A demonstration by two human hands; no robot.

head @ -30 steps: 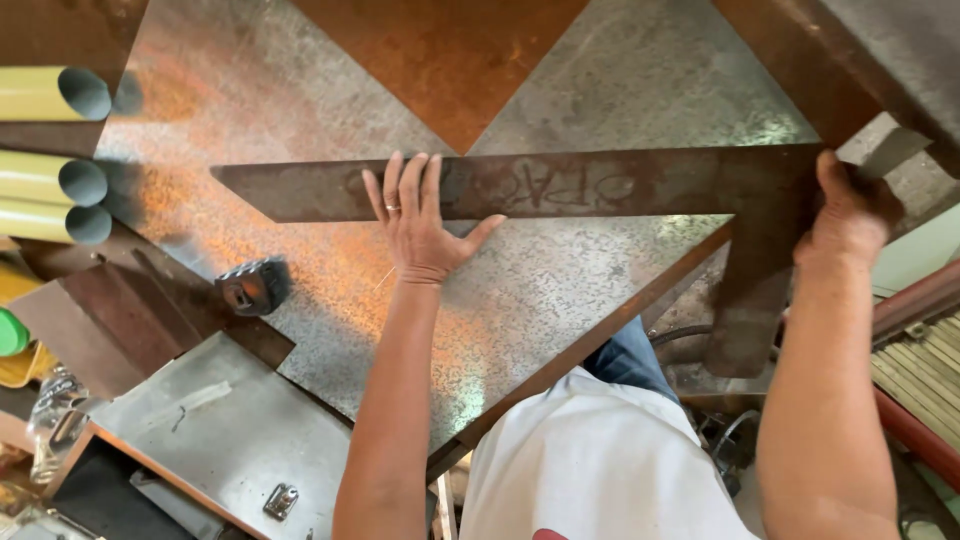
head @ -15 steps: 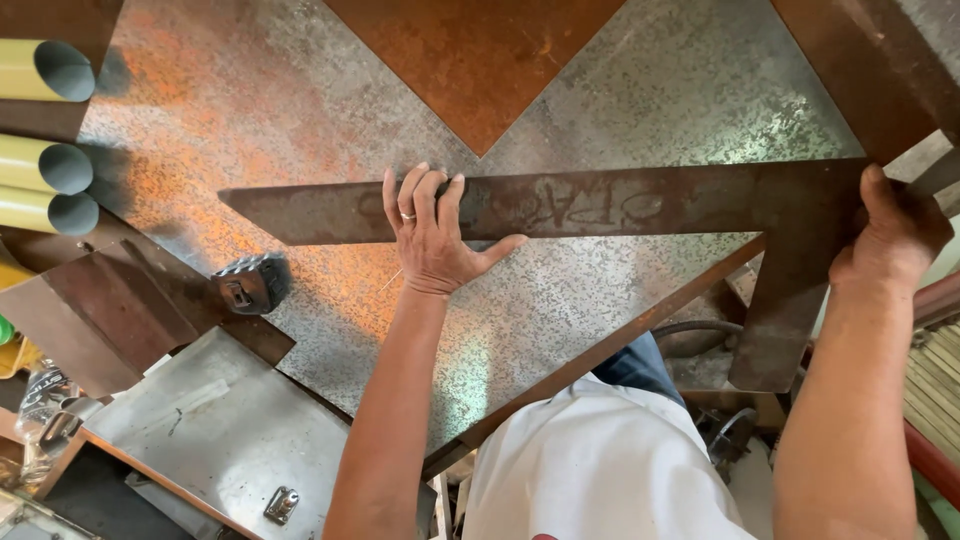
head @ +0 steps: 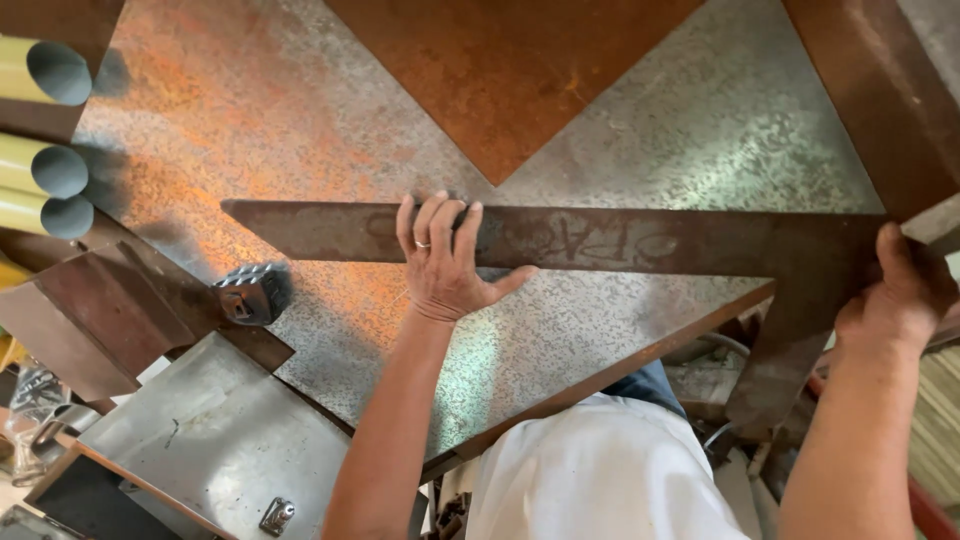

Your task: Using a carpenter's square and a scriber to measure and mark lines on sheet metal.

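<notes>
across the middle of the galvanized table (head: pixel 640 130), a rusty steel square (head: pixel 600 240) lies flat; the left hand (head: pixel 445 265) presses on its long blade, fingers spread open, the right hand (head: pixel 900 295) at 3 o'clock grips its corner. yellow tubes (head: pixel 45 130) at 9 o'clock.

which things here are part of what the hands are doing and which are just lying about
In use: large steel square, pressed flat by the left hand and gripped at its corner by the right hand; galvanised sheet under it.

Lying about: yellow tubes, small dark block, rusty plate.
</notes>
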